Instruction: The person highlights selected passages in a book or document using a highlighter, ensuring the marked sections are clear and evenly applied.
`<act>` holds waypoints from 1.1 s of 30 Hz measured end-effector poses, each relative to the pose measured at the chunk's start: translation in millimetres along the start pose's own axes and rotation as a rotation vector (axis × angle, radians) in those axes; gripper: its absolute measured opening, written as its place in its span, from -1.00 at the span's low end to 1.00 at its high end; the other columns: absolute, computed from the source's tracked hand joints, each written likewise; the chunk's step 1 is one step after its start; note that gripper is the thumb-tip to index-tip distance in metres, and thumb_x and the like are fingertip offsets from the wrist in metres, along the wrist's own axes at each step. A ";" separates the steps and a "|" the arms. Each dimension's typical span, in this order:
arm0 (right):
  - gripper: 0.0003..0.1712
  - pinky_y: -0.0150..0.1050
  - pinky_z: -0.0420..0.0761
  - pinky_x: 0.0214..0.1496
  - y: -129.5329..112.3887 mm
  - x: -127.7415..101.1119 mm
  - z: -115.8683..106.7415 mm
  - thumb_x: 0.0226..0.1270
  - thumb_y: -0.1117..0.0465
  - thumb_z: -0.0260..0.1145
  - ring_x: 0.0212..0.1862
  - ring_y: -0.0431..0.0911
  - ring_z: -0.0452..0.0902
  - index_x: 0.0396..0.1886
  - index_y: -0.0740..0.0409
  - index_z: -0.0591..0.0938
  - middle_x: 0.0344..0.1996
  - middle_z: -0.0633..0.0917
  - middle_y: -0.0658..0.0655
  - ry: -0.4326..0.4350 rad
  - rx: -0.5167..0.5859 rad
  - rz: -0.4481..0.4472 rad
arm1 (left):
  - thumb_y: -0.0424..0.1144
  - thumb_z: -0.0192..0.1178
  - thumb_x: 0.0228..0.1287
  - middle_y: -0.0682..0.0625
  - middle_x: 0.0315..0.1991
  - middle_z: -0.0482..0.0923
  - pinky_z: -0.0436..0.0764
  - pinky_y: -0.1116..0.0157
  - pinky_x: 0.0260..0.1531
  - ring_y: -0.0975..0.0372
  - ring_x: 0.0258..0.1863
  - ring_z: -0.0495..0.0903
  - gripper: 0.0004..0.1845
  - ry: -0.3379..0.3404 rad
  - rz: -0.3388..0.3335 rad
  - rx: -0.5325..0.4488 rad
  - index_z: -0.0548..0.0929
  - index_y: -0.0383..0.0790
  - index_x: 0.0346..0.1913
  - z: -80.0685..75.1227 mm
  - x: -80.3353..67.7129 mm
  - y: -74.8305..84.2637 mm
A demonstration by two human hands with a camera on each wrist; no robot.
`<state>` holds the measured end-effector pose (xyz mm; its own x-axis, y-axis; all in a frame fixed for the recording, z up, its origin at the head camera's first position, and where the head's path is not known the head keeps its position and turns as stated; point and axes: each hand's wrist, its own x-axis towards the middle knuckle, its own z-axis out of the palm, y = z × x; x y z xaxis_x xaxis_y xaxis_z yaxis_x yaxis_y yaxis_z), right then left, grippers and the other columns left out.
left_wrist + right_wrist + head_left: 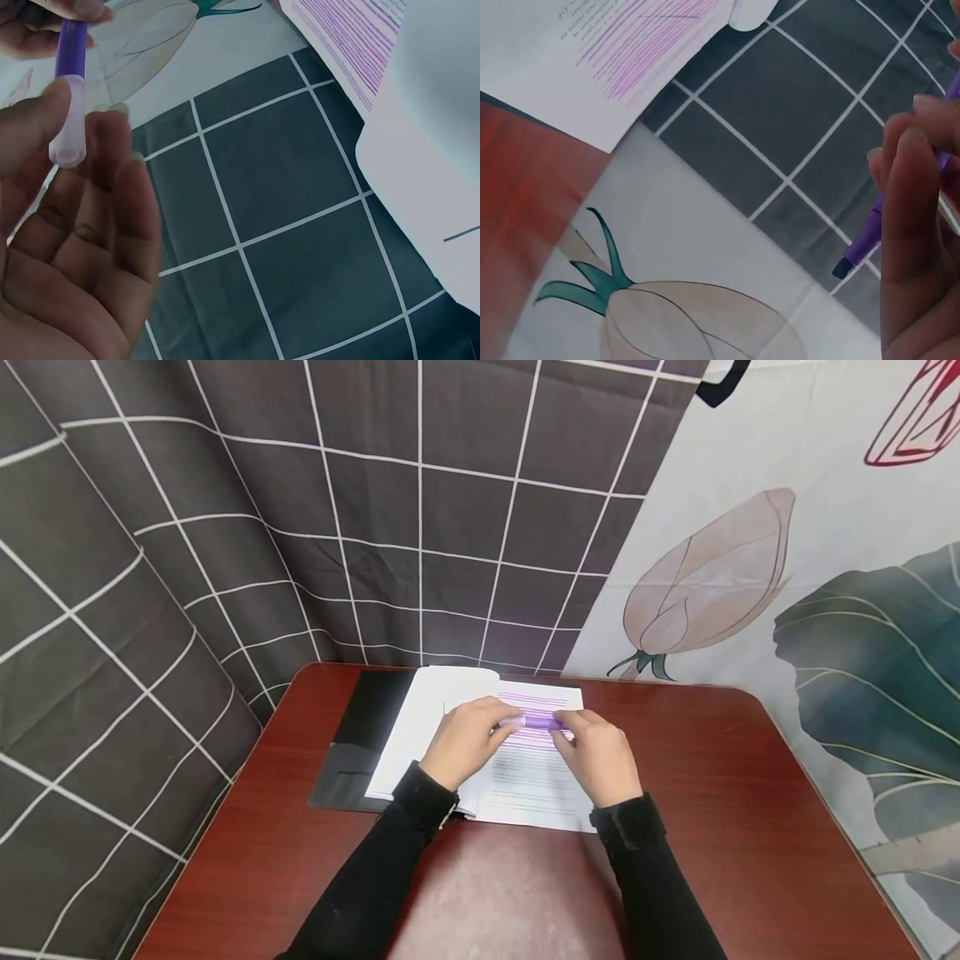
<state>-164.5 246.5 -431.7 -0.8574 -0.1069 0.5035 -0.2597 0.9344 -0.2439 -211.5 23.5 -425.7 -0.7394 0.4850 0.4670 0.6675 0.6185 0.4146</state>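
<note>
A purple highlighter [542, 721] is held level above an open book [525, 777] on the table. My left hand [468, 739] pinches its pale, translucent cap end [67, 127] between thumb and fingers [75, 247]. My right hand [596, 756] grips the purple barrel [71, 52] from the other side. In the right wrist view the fingers [919, 247] curl round the barrel and a dark chisel tip [847, 264] sticks out bare. The right-hand page carries several purple highlighted lines [645, 52]. Whether the cap is seated on the pen I cannot tell.
The book lies on a red-brown table [712, 827], its black cover [360, 735] spread flat to the left. A dark checked cloth [420, 527] and a flower-print cloth [750, 577] hang close behind the table's far edge.
</note>
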 end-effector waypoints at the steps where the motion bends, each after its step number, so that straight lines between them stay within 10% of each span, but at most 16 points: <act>1: -0.66 0.04 0.93 -0.08 -1.1 -0.5 0.6 0.39 0.29 0.68 -0.18 0.16 0.94 0.11 0.24 0.88 -0.07 0.93 0.31 0.021 -0.017 -0.022 | -0.16 0.45 0.60 -0.05 0.04 0.94 0.87 0.09 0.06 0.10 -0.01 0.91 -0.74 0.006 0.001 -0.001 0.90 -0.13 0.20 0.7 0.3 0.7; 10: -0.65 -0.06 0.63 -0.13 -8.0 1.9 10.6 0.38 0.24 0.70 -0.18 0.08 0.63 0.12 0.19 0.91 -0.15 0.97 0.18 0.174 -0.084 -0.221 | -0.22 0.31 0.70 -0.15 0.11 0.92 0.83 0.06 0.29 0.01 0.17 0.91 -0.74 -0.010 0.042 -0.016 0.84 -0.28 0.20 1.4 5.0 4.9; 15: -0.57 0.03 0.84 0.28 -11.0 0.9 12.4 0.35 0.31 0.69 0.02 0.12 0.84 0.20 0.24 0.86 -0.07 0.95 0.22 0.108 -0.040 -0.230 | -0.21 0.33 0.68 -0.15 0.11 0.93 0.84 0.07 0.27 0.02 0.16 0.91 -0.74 -0.010 0.041 -0.015 0.84 -0.27 0.20 1.2 3.7 5.4; 24: -0.51 -0.01 0.86 0.29 -11.9 -1.5 16.3 0.31 0.53 0.63 0.10 0.14 0.85 0.23 0.28 0.83 -0.01 0.92 0.22 0.006 -0.038 -0.261 | -0.15 0.39 0.63 -0.11 0.06 0.94 0.86 0.05 0.22 0.03 0.12 0.92 -0.73 -0.051 0.059 0.040 0.87 -0.24 0.16 -1.1 -3.2 1.8; 33: -0.63 0.14 0.86 0.10 14.2 2.9 -9.8 0.32 0.56 0.59 0.03 0.21 0.78 0.11 0.35 0.84 -0.06 0.90 0.31 0.245 0.075 -0.170 | -0.26 0.47 0.53 -0.11 -0.35 0.81 0.85 0.07 -0.08 0.06 -0.34 0.80 -0.86 0.105 -0.046 0.124 0.84 -0.25 -0.01 -28.5 -7.9 -16.1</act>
<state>-166.4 262.8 -425.6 -0.6687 -0.1662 0.7247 -0.4303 0.8814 -0.1949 -213.9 -7.9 -413.8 -0.7512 0.3912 0.5317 0.6126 0.7132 0.3408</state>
